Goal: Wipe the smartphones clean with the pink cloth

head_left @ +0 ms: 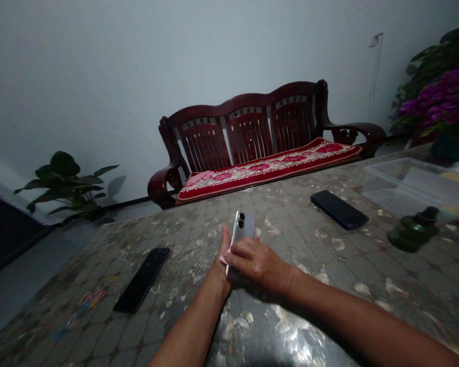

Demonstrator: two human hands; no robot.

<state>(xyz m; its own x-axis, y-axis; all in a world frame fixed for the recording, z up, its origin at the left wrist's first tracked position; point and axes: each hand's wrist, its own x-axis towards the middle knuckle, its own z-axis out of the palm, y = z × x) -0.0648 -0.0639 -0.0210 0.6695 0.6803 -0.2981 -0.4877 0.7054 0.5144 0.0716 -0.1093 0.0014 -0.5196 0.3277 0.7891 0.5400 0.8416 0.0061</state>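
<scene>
Silver phone [247, 227] sits in the left hand [219, 262], over the surface [179, 275], short of its far edge. Left fingers wrap it, mostly hidden; the right hand [259, 262] has fingers curled closed, pressing pink cloth [224, 257] against it. Risk: sideways rubbing could slip the smooth body loose. Camera end points toward far edge; long axis near-to-far, leaning slightly right.

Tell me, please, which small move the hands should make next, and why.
Perhaps the right hand should slide the pink piece, possibly a cloth, gently up the back of the silver phone. That hand holds the piece at the phone's edge, the left hand supports the phone, and the upper back, with the camera lenses, lies uncovered.
</scene>
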